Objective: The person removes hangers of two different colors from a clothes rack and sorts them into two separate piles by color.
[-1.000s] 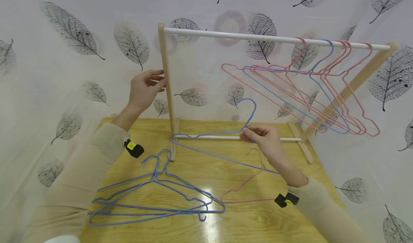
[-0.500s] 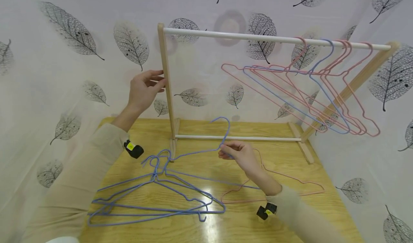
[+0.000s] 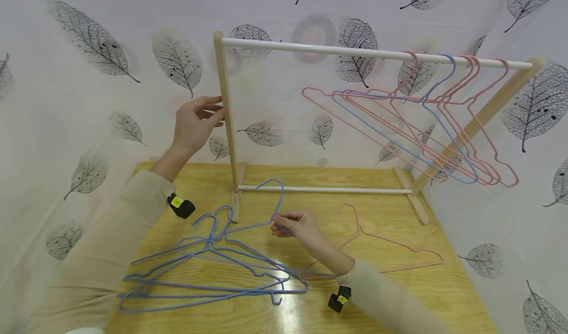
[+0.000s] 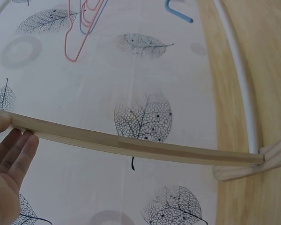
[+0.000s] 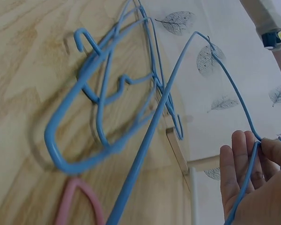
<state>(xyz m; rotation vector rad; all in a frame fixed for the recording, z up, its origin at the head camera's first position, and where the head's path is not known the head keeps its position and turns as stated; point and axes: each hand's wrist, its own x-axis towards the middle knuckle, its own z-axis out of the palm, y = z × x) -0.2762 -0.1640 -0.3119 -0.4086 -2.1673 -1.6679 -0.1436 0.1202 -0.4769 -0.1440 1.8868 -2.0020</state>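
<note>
My right hand [image 3: 299,230] pinches a blue clothes hanger [image 3: 278,203] at the neck below its hook. In the right wrist view this held hanger [image 5: 152,119] slants across the frame, above the tabletop. My left hand [image 3: 195,124] grips the left wooden post [image 3: 225,85] of a clothes rack, thumb on one side and fingers on the other; the left wrist view shows the post [image 4: 122,143] running away from the fingers. Several blue hangers [image 3: 213,289] lie in an overlapping pile on the table, partly behind the held one in the right wrist view.
Several pink hangers [image 3: 494,149] and a blue hanger [image 3: 439,112] hang at the right of the rack's white top rail [image 3: 310,46]. A pink hanger [image 3: 390,238] lies on the wooden table [image 3: 372,304]. A leaf-print cloth [image 3: 284,87] stands behind.
My right hand has carried the blue hanger left and down, from in front of the rack's lower bar toward the blue pile. The left hand stays on the post.
</note>
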